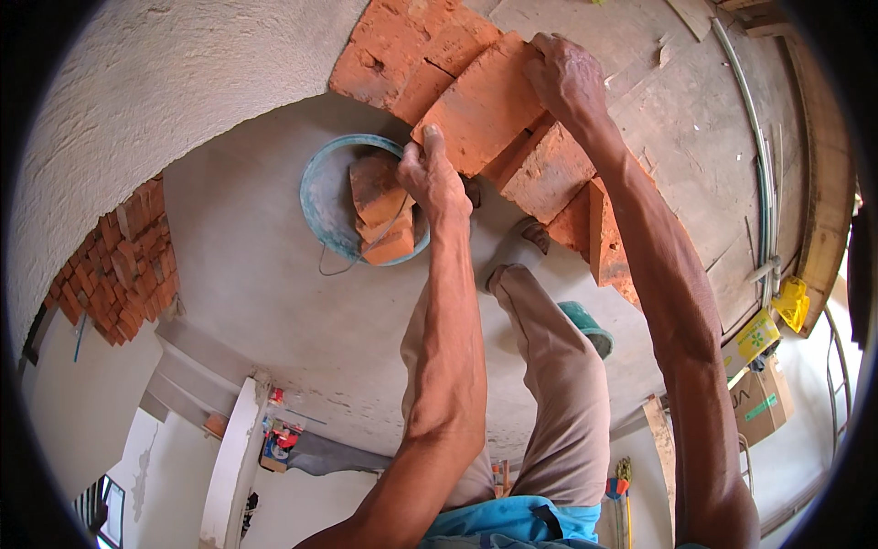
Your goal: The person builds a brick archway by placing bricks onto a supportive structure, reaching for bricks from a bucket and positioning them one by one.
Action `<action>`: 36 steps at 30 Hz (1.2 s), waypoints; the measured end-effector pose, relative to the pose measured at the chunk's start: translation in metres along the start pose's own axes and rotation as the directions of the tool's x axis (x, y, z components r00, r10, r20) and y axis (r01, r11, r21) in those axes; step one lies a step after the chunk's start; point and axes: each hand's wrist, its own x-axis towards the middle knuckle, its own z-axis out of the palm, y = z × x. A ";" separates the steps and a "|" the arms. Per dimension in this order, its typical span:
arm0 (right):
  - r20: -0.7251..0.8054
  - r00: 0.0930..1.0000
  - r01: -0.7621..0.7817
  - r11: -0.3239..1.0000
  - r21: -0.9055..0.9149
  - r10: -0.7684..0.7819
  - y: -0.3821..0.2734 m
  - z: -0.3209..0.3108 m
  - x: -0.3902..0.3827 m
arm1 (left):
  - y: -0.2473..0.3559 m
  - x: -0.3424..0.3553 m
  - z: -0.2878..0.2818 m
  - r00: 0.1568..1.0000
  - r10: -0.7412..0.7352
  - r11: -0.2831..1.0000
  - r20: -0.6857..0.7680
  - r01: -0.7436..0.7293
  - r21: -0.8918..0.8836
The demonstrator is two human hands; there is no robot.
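Note:
A flat orange brick (pixel 487 102) lies between my two hands at the top of a row of bricks. My left hand (pixel 435 178) grips its near left end, the thumb pressed on the upper face. At the opposite end, my right hand (pixel 569 80) curls its fingers over the edge. Beneath and beside it run other bricks (pixel 389 50), some flat, and more bricks (pixel 551 174) continue down to the right, partly behind my right forearm. Just left of my left hand stands a round teal bucket (pixel 307 188) with several bricks (pixel 377 188) inside.
A rough plastered wall (pixel 192 82) curves along the upper left. Stacked bricks (pixel 128 265) stand at far left. A small green bucket (pixel 593 331) is beside my leg. Pipes (pixel 754 119), a yellow bag (pixel 792 300) and a cardboard box (pixel 761 403) lie toward the right.

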 end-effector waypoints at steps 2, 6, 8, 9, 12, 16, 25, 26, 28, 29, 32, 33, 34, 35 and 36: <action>-0.002 1.000 0.012 1.000 0.028 -0.012 -0.002 0.001 0.006 | 0.005 0.005 0.002 1.000 -0.010 0.999 -0.027 0.011 0.032; 0.002 0.998 0.056 0.998 0.017 -0.056 -0.005 0.006 0.019 | 0.007 0.015 0.006 0.999 -0.013 1.000 -0.033 0.014 0.020; 0.005 0.997 0.081 0.997 0.014 -0.081 -0.002 0.010 0.028 | 0.007 0.018 0.008 0.999 -0.004 0.998 -0.035 0.006 0.059; 0.007 0.996 0.093 0.996 0.012 -0.093 0.000 0.013 0.032 | 0.008 0.020 0.009 0.999 -0.002 0.999 -0.033 0.003 0.037; -0.153 0.977 0.156 0.988 0.019 -0.151 -0.002 0.027 0.043 | 0.008 0.026 0.013 0.999 0.012 1.000 -0.035 -0.012 -0.007; -0.129 0.981 0.149 0.989 0.024 -0.145 -0.004 0.030 0.049 | 0.010 0.031 0.014 0.999 0.027 1.000 -0.044 -0.027 -0.002; -0.088 0.990 0.113 0.992 0.050 -0.108 -0.006 0.035 0.060 | 0.011 0.040 0.015 0.998 -0.005 1.000 -0.062 0.006 0.020; -0.080 0.991 0.113 0.992 0.048 -0.109 -0.006 0.035 0.060 | 0.013 0.040 0.015 0.998 -0.008 1.000 -0.069 0.010 0.021; -0.089 0.989 0.120 0.992 0.048 -0.115 -0.007 0.035 0.059 | 0.016 0.042 0.015 0.997 -0.005 0.999 -0.072 0.008 0.042; -0.107 0.987 0.126 0.991 0.047 -0.120 -0.007 0.037 0.059 | 0.017 0.042 0.015 0.997 -0.004 0.999 -0.072 0.007 0.052; -0.147 0.975 0.174 0.984 0.027 -0.168 -0.003 0.042 0.060 | 0.016 0.042 0.016 0.998 -0.014 0.998 -0.063 0.018 0.066; -0.158 0.969 0.193 0.981 0.015 -0.188 0.000 0.045 0.061 | 0.016 0.042 0.018 0.997 -0.018 0.997 -0.072 0.023 0.073; -0.153 0.970 0.190 0.982 0.004 -0.187 0.003 0.048 0.061 | 0.015 0.041 0.020 0.997 -0.023 0.996 -0.080 0.029 0.079; -0.153 0.970 0.189 0.982 -0.009 -0.188 0.003 0.049 0.062 | 0.017 0.040 0.024 0.996 -0.023 0.996 -0.085 0.030 0.083; -0.153 0.970 0.186 0.982 -0.024 -0.188 0.006 0.047 0.062 | 0.016 0.039 0.026 0.997 -0.018 0.995 -0.079 0.026 0.093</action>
